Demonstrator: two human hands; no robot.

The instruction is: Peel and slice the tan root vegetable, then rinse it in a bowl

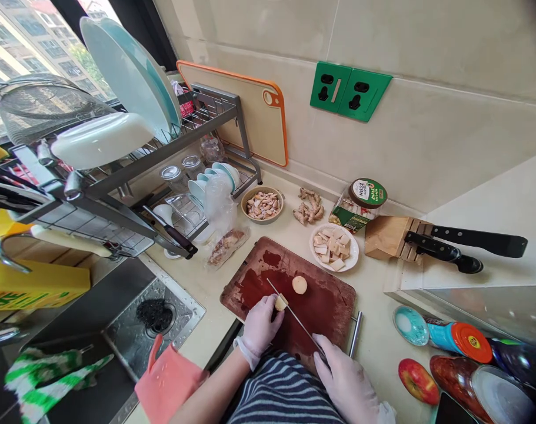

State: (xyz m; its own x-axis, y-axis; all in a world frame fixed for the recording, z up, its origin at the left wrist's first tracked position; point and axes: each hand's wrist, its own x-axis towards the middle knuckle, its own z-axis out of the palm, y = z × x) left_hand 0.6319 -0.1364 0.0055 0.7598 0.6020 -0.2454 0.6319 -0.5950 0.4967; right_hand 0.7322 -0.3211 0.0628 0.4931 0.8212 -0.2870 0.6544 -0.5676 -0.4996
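My left hand [262,325], in a thin whitish glove, pinches a small pale vegetable piece [280,302] on the wet brown cutting board [250,288]. The exact kind of vegetable is unclear. My gloved right hand [348,377] is closed round the handle of a knife [299,321], and most of the handle is hidden by the fingers. The thin blade runs diagonally up to the left, right beside the held piece; whether it touches is hard to tell. A round pale slice [299,285] lies flat on the board just beyond the blade.
Behind the board stand a white plate [351,261] of pale cut pieces, ginger root [309,207] and a bowl [262,220] of garlic cloves. A knife block [385,238] is at right. A dish rack [170,147] and sink [188,297] lie left. An apple [418,381] sits front right.
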